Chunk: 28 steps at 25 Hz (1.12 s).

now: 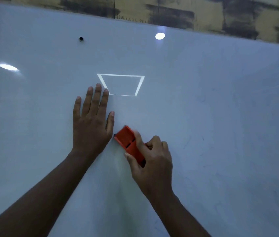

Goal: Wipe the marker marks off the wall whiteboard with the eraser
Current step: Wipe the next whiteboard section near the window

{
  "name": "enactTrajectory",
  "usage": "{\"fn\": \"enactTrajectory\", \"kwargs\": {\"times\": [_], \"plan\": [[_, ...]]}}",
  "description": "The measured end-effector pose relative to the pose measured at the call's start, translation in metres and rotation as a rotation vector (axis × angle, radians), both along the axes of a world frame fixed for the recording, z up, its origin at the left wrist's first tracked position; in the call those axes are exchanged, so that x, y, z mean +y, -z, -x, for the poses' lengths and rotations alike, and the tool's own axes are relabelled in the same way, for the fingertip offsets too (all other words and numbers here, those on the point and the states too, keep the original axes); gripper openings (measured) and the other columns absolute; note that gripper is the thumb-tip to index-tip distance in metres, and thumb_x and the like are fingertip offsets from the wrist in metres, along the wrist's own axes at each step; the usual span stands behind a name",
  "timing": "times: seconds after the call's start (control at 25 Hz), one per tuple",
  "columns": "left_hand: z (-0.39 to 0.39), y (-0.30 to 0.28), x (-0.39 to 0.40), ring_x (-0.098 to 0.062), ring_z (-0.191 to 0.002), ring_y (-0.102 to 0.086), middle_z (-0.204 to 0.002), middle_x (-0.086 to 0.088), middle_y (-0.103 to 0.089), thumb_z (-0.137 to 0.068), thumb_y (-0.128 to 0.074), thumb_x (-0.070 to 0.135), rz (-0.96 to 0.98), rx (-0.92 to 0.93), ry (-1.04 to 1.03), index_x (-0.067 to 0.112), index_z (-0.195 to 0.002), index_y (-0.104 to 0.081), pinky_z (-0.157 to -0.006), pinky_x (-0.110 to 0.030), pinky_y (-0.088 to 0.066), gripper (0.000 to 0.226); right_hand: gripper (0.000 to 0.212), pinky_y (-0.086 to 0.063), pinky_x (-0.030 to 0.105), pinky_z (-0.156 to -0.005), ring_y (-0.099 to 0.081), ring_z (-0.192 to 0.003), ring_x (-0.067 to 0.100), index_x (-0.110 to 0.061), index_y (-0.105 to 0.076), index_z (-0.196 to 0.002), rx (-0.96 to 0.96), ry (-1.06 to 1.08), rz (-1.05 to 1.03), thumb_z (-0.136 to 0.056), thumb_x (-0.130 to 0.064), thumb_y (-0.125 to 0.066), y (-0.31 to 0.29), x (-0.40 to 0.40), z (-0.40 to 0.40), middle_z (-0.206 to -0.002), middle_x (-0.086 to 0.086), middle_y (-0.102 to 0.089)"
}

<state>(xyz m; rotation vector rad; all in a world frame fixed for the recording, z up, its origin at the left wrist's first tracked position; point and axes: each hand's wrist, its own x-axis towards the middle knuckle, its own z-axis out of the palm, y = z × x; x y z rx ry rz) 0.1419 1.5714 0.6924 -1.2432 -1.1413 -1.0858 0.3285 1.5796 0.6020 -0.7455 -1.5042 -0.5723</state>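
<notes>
The glossy white wall whiteboard point(203, 100) fills almost the whole view. My right hand point(150, 159) grips an orange eraser point(128, 142) by its lower end and holds it against the board, tilted up to the left. My left hand point(92, 120) lies flat on the board just left of the eraser, fingers straight and pointing up. Faint bluish marker traces point(202, 100) show on the right half of the board. A small dark spot sits at the eraser's upper-left corner.
A black dot, perhaps a magnet or screw point(81, 39), sits at the upper left of the board. Ceiling lights reflect as a bright square outline point(120, 85) and ovals. A patchy yellow and black wall point(203, 12) runs above the board's top edge.
</notes>
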Motion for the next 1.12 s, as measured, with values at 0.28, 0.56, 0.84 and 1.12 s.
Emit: {"fn": "enactTrajectory", "kwargs": {"times": [0.28, 0.56, 0.84, 1.12], "plan": [[-0.003, 0.031, 0.004, -0.028, -0.165, -0.014, -0.177, -0.011, -0.017, -0.11, -0.039, 0.034, -0.045, -0.032, 0.003, 0.012, -0.169, -0.025, -0.132, -0.056, -0.012, 0.064, 0.066, -0.051, 0.035, -0.071, -0.055, -0.091, 0.024, -0.048, -0.054, -0.143, 0.201, -0.015, 0.182, -0.081, -0.053, -0.076, -0.032, 0.02, -0.078, -0.092, -0.005, -0.046], [-0.011, 0.064, 0.01, -0.028, -0.166, -0.009, -0.178, -0.012, -0.012, -0.113, -0.036, 0.036, -0.034, -0.076, -0.002, 0.013, -0.17, -0.019, -0.133, -0.054, -0.006, 0.064, 0.066, -0.054, 0.037, -0.083, -0.059, -0.086, 0.017, -0.043, -0.055, -0.144, 0.545, -0.102, 0.31, -0.083, -0.047, -0.08, 0.029, 0.037, -0.14, -0.097, 0.004, -0.053], [-0.024, 0.097, 0.013, -0.031, -0.166, -0.007, -0.178, -0.015, -0.01, -0.113, -0.035, 0.038, -0.004, -0.108, -0.011, 0.012, -0.17, -0.016, -0.133, -0.057, -0.008, 0.066, 0.065, -0.051, 0.038, -0.074, -0.048, -0.086, 0.021, -0.03, -0.06, -0.141, 0.207, -0.107, 0.238, -0.081, -0.048, -0.075, 0.08, 0.005, -0.051, -0.093, -0.004, -0.045], [-0.019, 0.137, 0.008, -0.032, -0.165, -0.01, -0.177, -0.016, -0.013, -0.112, -0.04, 0.037, 0.036, -0.058, 0.007, 0.011, -0.17, -0.017, -0.132, -0.059, -0.013, 0.067, 0.067, -0.055, 0.037, -0.067, -0.048, -0.088, 0.015, -0.043, -0.053, -0.142, -0.016, -0.055, 0.28, -0.079, -0.059, -0.067, 0.117, -0.01, -0.04, -0.096, -0.01, -0.045]]}}
